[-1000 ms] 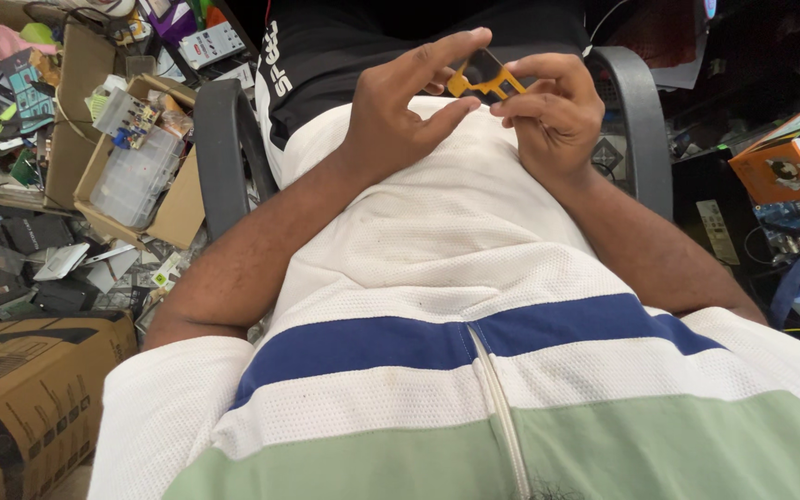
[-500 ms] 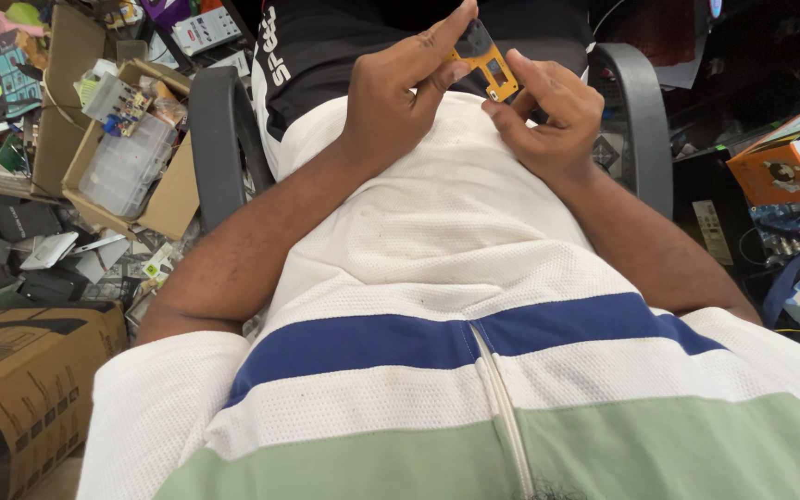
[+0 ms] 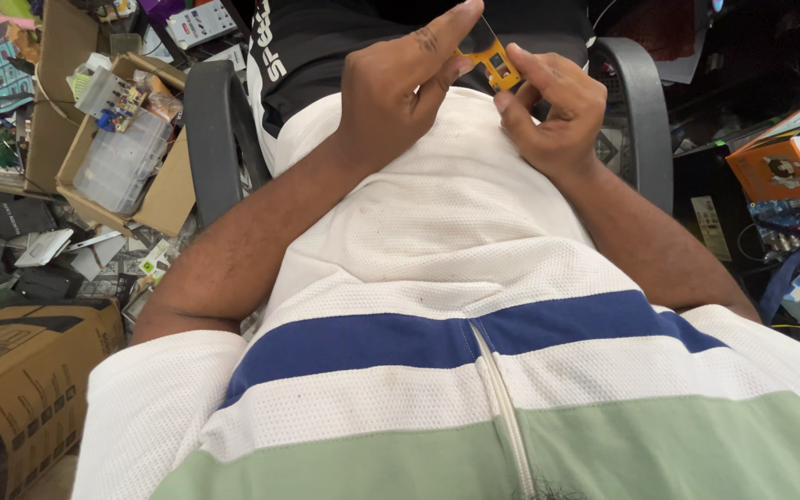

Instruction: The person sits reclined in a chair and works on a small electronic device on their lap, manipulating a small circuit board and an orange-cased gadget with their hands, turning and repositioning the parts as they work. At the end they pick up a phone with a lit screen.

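A small orange and black gadget (image 3: 493,57) is held over my lap, above my white shirt. My left hand (image 3: 400,88) pinches its left end between thumb and outstretched forefinger. My right hand (image 3: 553,111) grips its lower right side with thumb and fingertips. Both hands touch the gadget at once. Its underside is hidden by my fingers.
I sit in a chair with grey armrests (image 3: 210,139). An open cardboard box (image 3: 127,153) of clear plastic cases lies at the left, a larger brown carton (image 3: 20,389) at the lower left, an orange box (image 3: 780,167) at the right. Scattered electronic parts cover the floor.
The gadget has turned in my fingers, from lying flat to tilted, with its orange part toward the right. My left forefinger now stretches up along it. The view has shifted slightly.
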Available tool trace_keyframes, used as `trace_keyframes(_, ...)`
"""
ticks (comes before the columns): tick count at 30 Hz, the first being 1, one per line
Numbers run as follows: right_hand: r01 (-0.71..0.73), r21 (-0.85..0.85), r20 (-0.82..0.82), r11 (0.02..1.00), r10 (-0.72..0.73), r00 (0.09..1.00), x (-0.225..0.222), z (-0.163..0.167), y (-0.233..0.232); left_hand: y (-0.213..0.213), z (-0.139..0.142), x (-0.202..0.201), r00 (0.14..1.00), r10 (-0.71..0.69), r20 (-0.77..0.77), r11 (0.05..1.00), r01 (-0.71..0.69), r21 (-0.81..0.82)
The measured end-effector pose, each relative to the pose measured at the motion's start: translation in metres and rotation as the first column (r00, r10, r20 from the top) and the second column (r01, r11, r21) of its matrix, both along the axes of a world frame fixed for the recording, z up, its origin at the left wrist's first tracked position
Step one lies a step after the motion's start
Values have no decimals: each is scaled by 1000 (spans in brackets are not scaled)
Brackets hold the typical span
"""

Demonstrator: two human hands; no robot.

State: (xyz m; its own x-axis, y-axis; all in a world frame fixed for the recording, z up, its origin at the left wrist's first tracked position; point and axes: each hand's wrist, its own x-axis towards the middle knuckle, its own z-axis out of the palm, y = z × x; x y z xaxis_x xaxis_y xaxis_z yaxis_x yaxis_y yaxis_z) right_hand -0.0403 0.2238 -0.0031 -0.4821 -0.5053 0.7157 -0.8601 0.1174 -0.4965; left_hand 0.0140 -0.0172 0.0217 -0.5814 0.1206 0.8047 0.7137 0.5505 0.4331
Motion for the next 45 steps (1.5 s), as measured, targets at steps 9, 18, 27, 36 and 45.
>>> trace_keyframes(9,-9,-18,246,1000,13,969,4,-1,-3,-1,9,3,981,14,-195,989,-41,-139)
trace_keyframes(18,-89,-25,384,996,91,919,3,4,-7,1,2,1,988,106,-114,986,-119,-116)
trace_keyframes(27,-113,-16,469,993,108,876,2,3,-10,1,-4,1,984,174,-46,970,-179,-167)
trace_keyframes(36,-114,-26,537,993,111,837,-1,-3,-13,7,-3,3,954,298,19,922,-282,-265)
trace_keyframes(45,-141,-17,647,990,119,754,-3,-2,-11,5,-3,0,961,260,94,948,-236,-212)
